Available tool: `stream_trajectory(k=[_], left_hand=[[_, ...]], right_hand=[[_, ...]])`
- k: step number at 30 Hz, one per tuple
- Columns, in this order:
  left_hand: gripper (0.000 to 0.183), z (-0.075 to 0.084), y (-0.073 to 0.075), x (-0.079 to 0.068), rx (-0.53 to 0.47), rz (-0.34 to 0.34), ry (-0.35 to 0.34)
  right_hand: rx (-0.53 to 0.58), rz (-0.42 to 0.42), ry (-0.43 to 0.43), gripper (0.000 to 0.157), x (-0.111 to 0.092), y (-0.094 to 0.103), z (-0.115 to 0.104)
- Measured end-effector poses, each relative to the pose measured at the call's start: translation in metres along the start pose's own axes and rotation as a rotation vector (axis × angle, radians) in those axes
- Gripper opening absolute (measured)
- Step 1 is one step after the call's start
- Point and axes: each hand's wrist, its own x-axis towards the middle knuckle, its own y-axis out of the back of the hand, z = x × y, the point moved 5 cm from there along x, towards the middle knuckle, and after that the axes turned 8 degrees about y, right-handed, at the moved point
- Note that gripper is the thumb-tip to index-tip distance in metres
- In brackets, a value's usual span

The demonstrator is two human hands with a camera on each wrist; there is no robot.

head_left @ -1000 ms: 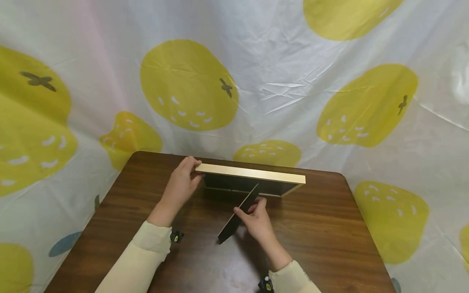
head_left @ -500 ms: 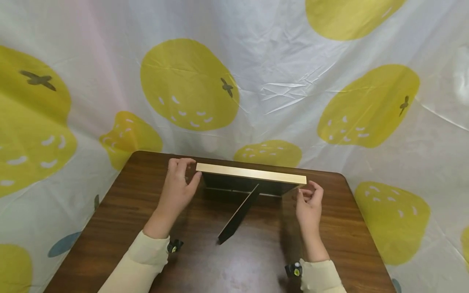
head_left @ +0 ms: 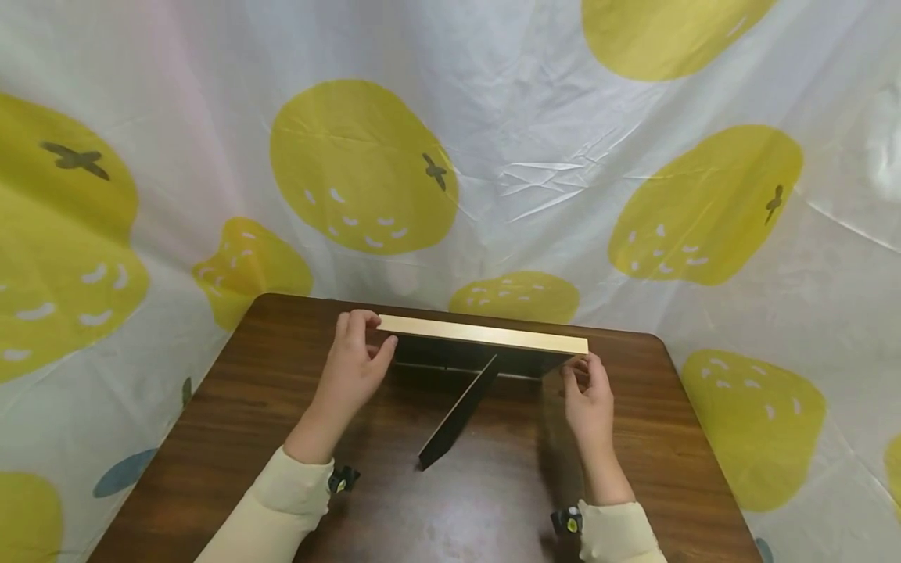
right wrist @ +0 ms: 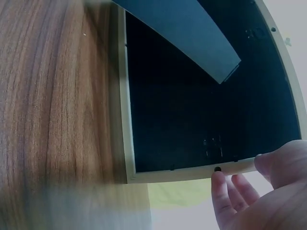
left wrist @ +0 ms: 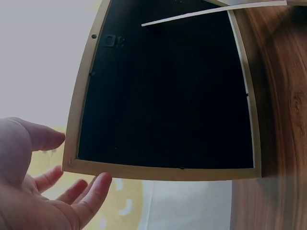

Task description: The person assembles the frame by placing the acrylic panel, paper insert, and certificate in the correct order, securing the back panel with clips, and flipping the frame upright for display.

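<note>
A picture frame [head_left: 486, 332] with a pale wooden border stands on the table with its black back [left wrist: 163, 105] towards me. Its black easel leg [head_left: 457, 414] is swung out and reaches down to the tabletop. My left hand [head_left: 352, 363] is at the upper left corner, thumb and fingers spread around it; in the left wrist view the fingertips [left wrist: 103, 181] are right at the border. At the other end my right hand [head_left: 590, 399] pinches the side border, with the thumb [right wrist: 273, 160] on the back edge and fingers along the outer side. The frame's front is hidden.
The brown wooden table [head_left: 669, 469] has rounded far corners. Behind it and at both sides hangs a white curtain [head_left: 521, 117] printed with yellow fruit, close to the table's far edge. Small dark cameras [head_left: 342, 479] sit at the cuffs of the pale sleeves [head_left: 274, 500].
My right hand has let go of the easel leg and moved right to the frame's side. My left hand drew off the corner, then came back to it. The frame is nearly unmoved.
</note>
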Motion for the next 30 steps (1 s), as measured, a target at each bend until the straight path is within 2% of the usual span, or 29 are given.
stream_trajectory(k=[7, 12, 17, 25, 30], left_hand=[[0.039, 0.0, 0.0, 0.003, -0.019, 0.021, 0.001], [0.045, 0.0, -0.001, 0.006, 0.011, 0.05, -0.019], [0.052, 0.002, -0.002, 0.009, 0.049, 0.084, -0.035], [0.078, 0.007, -0.011, 0.013, 0.003, 0.019, 0.001], [0.069, 0.011, -0.015, 0.013, 0.01, 0.033, -0.011]], right_hand=[[-0.049, 0.004, 0.016, 0.027, -0.006, 0.002, -0.001], [-0.058, 0.011, 0.02, 0.027, -0.01, 0.003, -0.005], [-0.105, 0.027, 0.074, 0.026, -0.017, 0.004, -0.012], [-0.123, 0.004, 0.137, 0.029, -0.039, 0.001, -0.025], [-0.124, -0.012, 0.15, 0.03, -0.051, 0.0, -0.032]])
